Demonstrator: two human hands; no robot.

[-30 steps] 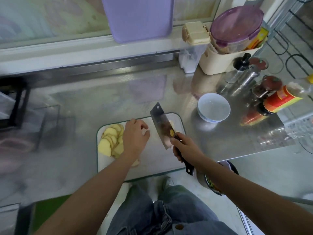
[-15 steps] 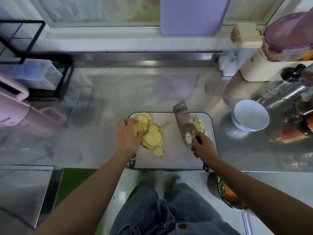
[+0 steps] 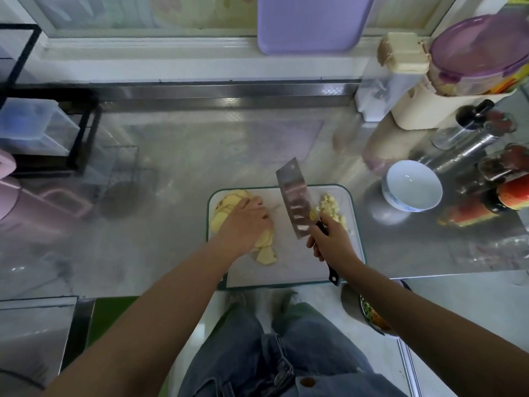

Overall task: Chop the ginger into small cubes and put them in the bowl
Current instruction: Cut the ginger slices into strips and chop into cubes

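A white cutting board (image 3: 289, 265) with a green rim lies at the steel counter's front edge. Pale yellow ginger slices (image 3: 229, 203) are heaped on its left side, and my left hand (image 3: 246, 224) lies over them, fingers curled onto the pile. Small ginger cubes (image 3: 332, 209) sit at the board's right. My right hand (image 3: 332, 242) grips the black handle of a cleaver (image 3: 294, 200), whose blade is raised and tilted between the slices and the cubes. A white bowl (image 3: 412, 189) stands on the counter to the right of the board.
Sauce bottles (image 3: 512, 193), a steel shaker (image 3: 461, 151) and cream containers (image 3: 423, 110) crowd the right side. A black wire rack (image 3: 71, 130) and a pink appliance (image 3: 8, 187) stand at left. A purple board (image 3: 312, 22) leans on the window. A pan (image 3: 375, 316) sits below the counter edge.
My left hand moved onto the slice pile and drew it together. The cleaver lifted and tilted up between slices and cubes. The camera view shifted right to left.
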